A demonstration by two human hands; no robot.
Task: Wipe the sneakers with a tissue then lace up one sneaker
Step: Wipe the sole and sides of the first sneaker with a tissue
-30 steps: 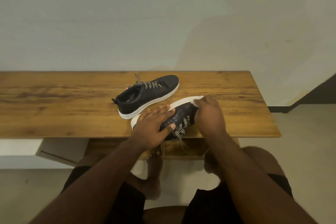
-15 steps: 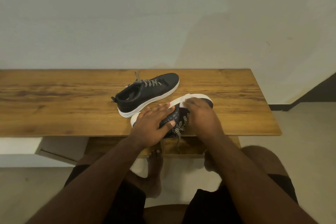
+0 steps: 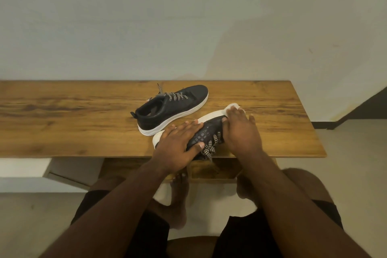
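Two black sneakers with white soles lie on the wooden table (image 3: pixel 62 111). The far sneaker (image 3: pixel 171 109) stands upright with patterned laces. The near sneaker (image 3: pixel 206 132) lies tipped on its side at the table's front edge, its laces hanging over. My left hand (image 3: pixel 178 144) rests flat across its heel end, thumb against the upper. My right hand (image 3: pixel 240 130) covers the toe end and presses a white tissue (image 3: pixel 232 107) against the toe; only the tissue's tip shows beyond my fingers.
The table stands against a pale wall. Below its front edge is a wooden shelf (image 3: pixel 211 169). My bare legs and foot are underneath. The floor lies to the right, with a dark baseboard (image 3: pixel 326 124) past the table's right end.
My right hand slid the tissue back along the near sneaker and then out to its toe end. My left hand stayed on the heel end.
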